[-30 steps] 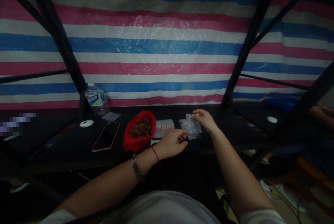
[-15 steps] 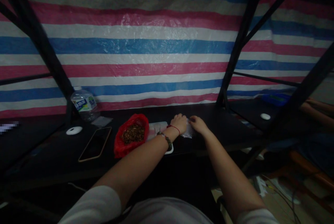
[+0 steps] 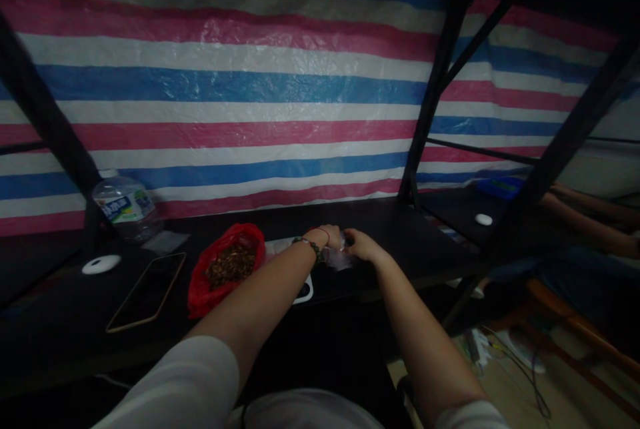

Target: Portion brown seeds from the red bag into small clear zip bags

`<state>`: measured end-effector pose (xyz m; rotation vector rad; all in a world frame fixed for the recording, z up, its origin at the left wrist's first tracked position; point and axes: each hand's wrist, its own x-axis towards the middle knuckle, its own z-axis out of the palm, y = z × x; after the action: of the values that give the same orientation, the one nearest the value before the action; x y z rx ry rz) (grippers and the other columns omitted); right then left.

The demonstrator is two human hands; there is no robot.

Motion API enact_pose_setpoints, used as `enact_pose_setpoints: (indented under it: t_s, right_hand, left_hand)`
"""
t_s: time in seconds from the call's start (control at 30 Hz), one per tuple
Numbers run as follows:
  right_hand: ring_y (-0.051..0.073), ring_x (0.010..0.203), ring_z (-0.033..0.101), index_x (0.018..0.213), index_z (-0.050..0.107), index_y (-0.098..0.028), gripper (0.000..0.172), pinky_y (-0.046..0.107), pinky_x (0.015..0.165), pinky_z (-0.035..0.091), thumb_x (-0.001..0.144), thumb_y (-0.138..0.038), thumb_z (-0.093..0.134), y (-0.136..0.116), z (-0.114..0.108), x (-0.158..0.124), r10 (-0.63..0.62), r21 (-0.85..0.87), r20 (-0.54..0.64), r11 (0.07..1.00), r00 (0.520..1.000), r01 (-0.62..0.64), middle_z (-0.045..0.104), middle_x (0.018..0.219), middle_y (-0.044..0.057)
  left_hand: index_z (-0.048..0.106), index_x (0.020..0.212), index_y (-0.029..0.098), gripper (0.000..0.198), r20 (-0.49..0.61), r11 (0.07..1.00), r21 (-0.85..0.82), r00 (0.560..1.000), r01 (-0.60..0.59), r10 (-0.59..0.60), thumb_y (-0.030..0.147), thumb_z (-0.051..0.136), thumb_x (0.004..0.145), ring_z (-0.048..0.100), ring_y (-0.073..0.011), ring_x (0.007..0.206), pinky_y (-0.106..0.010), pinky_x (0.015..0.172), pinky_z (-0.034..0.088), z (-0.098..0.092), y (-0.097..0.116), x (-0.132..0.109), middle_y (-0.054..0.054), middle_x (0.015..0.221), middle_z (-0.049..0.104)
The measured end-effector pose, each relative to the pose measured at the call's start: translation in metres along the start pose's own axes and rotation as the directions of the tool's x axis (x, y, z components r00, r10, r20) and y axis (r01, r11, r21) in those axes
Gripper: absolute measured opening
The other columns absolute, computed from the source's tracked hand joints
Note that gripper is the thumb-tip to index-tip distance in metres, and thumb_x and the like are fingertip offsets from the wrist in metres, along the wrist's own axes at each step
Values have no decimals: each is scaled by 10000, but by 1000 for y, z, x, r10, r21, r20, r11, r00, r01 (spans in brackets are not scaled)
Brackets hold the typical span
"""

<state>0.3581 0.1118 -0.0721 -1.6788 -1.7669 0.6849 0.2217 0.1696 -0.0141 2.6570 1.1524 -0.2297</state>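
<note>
Clear plastic bag (image 3: 336, 257) between both outstretched hands

White short sleeves on both arms, forearms bare. Left hand (image 3: 331, 235) wears a thin red string and a dark beaded bracelet at the wrist; right hand (image 3: 361, 245) wears nothing.

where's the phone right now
In the head view the phone lies flat on the dark table, left side, between the white round disc and red bag.
</note>
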Motion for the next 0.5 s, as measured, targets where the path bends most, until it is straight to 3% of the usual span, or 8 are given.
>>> enact_pose_setpoints:
  t_s: [0.17, 0.27, 0.4, 0.5]
  right_hand:
    - [262, 1085, 602, 1299, 504, -137, 745, 344, 922, 465, 590, -105, 732, 5, 0, 1, -30, 67, 26, 997, 999, 28, 607, 1239, 145]
    - [267, 1091, 601, 1337, 462, -143, 788, 343, 882, 491, 596, -103, 727, 5, -2, -1, -16, 149, 47, 989, 999, 9, 587, 1267, 157]
    - [268, 1065, 612, 1344, 453, -148, 799, 336, 842, 511, 598, -128, 738, 3, -3, -5, -34, 230, 107, 973, 994, 9, 602, 1245, 154]
    - [273, 1068, 608, 1343, 454, -143, 832, 354, 882, 496, 575, -178, 773, 3, -3, -4, -56, 219, 117, 975, 992, 29, 597, 1248, 151]
  left_hand:
    - [696, 959, 103, 589, 38, 990, -7, 989, 143, -143, 343, 858, 447, 643, -322, 993, -322, 815, 512, -7, -6, 0, -173, 1098, 679]
    - [661, 1078, 123, 756, 20, 982, -52, 983, 182, -181, 389, 873, 403, 603, -355, 1074, -350, 836, 510, -6, -10, -1, -204, 1210, 620]
    - [527, 1260, 94, 957, -20, 966, -152, 977, 208, -213, 351, 872, 406, 610, -335, 1070, -336, 798, 514, 2, -13, -1, -230, 1253, 582]
    - [588, 1178, 106, 853, -30, 952, -229, 976, 203, -216, 261, 871, 388, 658, -309, 953, -322, 730, 518, 6, -14, -1, -193, 1118, 663]
